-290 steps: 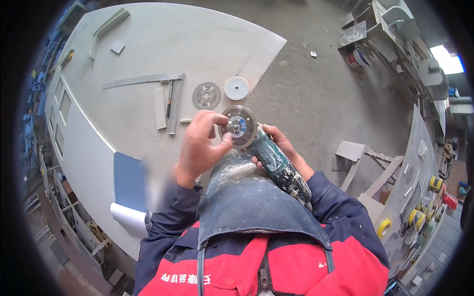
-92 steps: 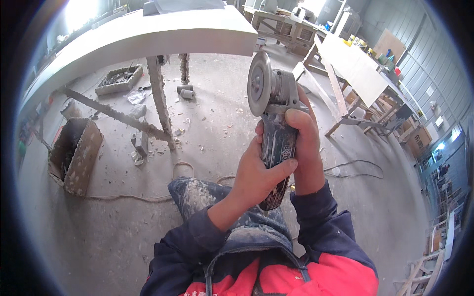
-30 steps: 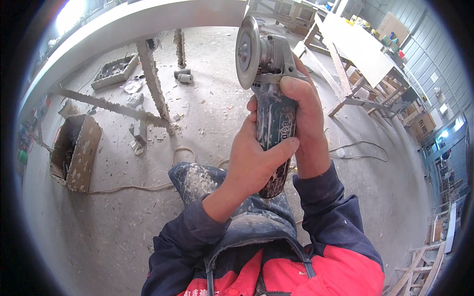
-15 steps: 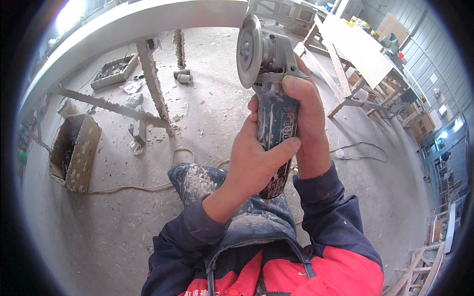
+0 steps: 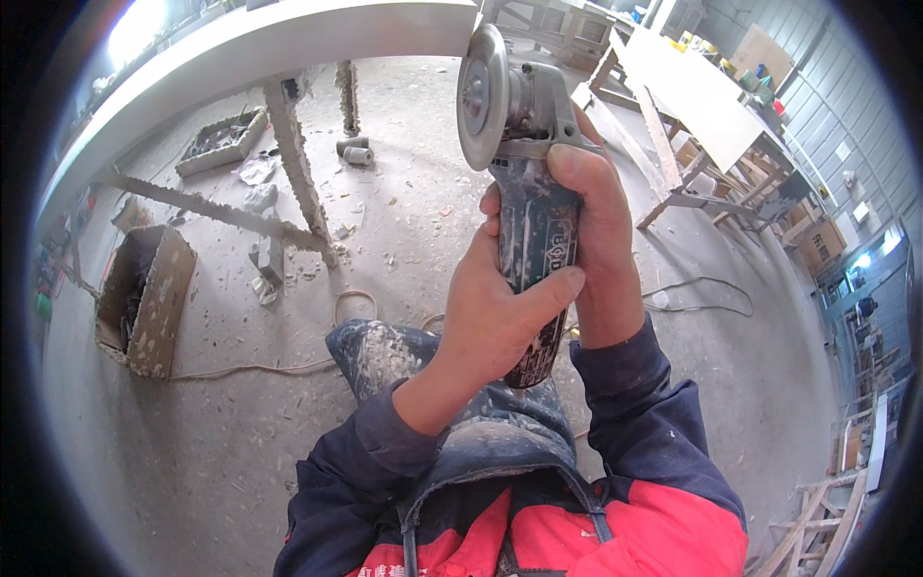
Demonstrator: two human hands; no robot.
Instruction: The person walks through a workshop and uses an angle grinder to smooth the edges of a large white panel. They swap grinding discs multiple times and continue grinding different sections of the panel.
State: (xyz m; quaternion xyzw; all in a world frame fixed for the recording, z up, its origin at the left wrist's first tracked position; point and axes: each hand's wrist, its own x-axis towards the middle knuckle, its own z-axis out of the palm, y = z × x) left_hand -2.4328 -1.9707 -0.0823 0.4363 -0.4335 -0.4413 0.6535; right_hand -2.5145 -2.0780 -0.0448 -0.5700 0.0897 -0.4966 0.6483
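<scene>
Angle grinder (image 5: 524, 183) gripped inside both hands' fingers (image 5: 562, 284).

Grinder (image 5: 532, 207) body mostly covered by left hand (image 5: 495, 308) and right hand (image 5: 601, 240); switch and lower end hidden, cable not traceable. Disc (image 5: 481, 96) seen near edge-on, type unreadable. Worktop (image 5: 260, 43) cut off at upper rim. Box (image 5: 144, 298) contents too dark to tell. Far benches (image 5: 692, 91) small, bent, indistinct. Jacket (image 5: 519, 500) cropped by lower edge.
</scene>
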